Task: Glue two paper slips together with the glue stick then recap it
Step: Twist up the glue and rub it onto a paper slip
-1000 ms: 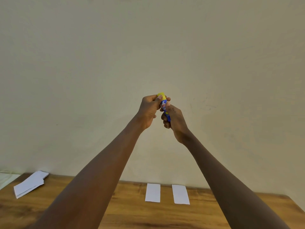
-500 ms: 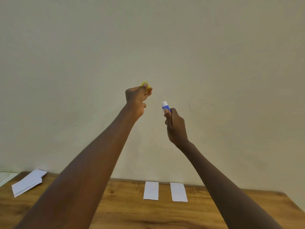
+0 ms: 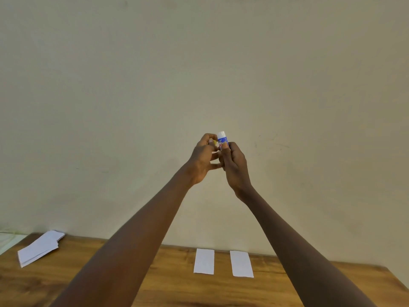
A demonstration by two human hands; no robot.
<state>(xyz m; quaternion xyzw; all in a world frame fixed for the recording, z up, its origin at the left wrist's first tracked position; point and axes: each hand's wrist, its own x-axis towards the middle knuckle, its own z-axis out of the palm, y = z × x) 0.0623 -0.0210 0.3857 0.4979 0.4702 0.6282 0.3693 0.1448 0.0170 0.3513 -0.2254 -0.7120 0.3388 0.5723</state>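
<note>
My right hand (image 3: 235, 165) holds the blue-and-white glue stick (image 3: 222, 139) upright, high above the table, with its white top bare. My left hand (image 3: 202, 159) is pressed against the stick's left side, fingers curled; a sliver of the yellow cap (image 3: 214, 141) shows between its fingertips. Two white paper slips lie side by side on the wooden table (image 3: 155, 284) near the wall, the left slip (image 3: 204, 261) and the right slip (image 3: 241, 263), with a narrow gap between them.
A stack of white paper slips (image 3: 39, 248) lies at the table's far left corner. A plain beige wall rises right behind the table. The table's right edge (image 3: 396, 278) runs diagonally at lower right.
The cap came off the glue stick and my left hand carried it up and left. Now my left hand has come back against the stick in my right hand.
</note>
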